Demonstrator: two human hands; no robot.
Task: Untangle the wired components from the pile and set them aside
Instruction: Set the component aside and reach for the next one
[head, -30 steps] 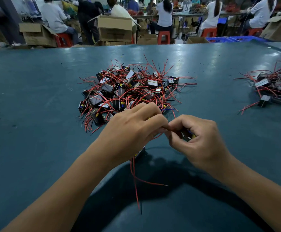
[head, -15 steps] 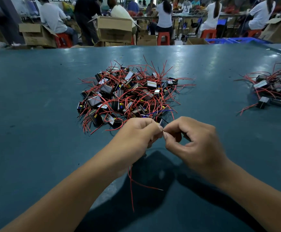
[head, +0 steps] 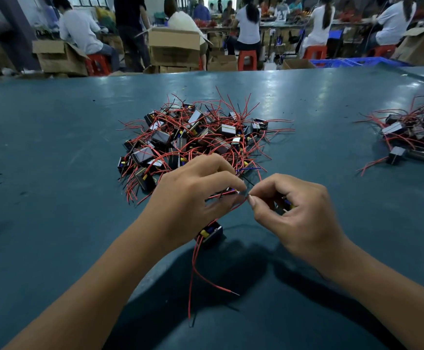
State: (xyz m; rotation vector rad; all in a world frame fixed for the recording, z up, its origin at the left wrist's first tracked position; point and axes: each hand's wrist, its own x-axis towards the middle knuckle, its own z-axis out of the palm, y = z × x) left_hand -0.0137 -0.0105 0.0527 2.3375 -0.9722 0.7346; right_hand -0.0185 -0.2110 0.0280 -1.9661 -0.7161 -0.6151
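Your fingers (head: 252, 202) meet tip to tip: your left hand (head: 193, 198) and right hand (head: 299, 213) both pinch thin red wire (head: 236, 205) just in front of the pile (head: 193, 140). One black component (head: 209, 232) hangs under your left hand, its red leads trailing toward you over the blue surface (head: 54, 173). A second, smaller heap (head: 413, 137) lies well apart on your right.

Pile (head: 195, 137) mid-table (head: 54, 147); second heap (head: 413, 137) far right. Near the pile, left hand (head: 190, 198) left of right hand (head: 299, 213), fingertips touching. Below left hand, component (head: 209, 233), wires (head: 193, 274) trailing nearward. Boxes (head: 175, 46) beyond far edge.
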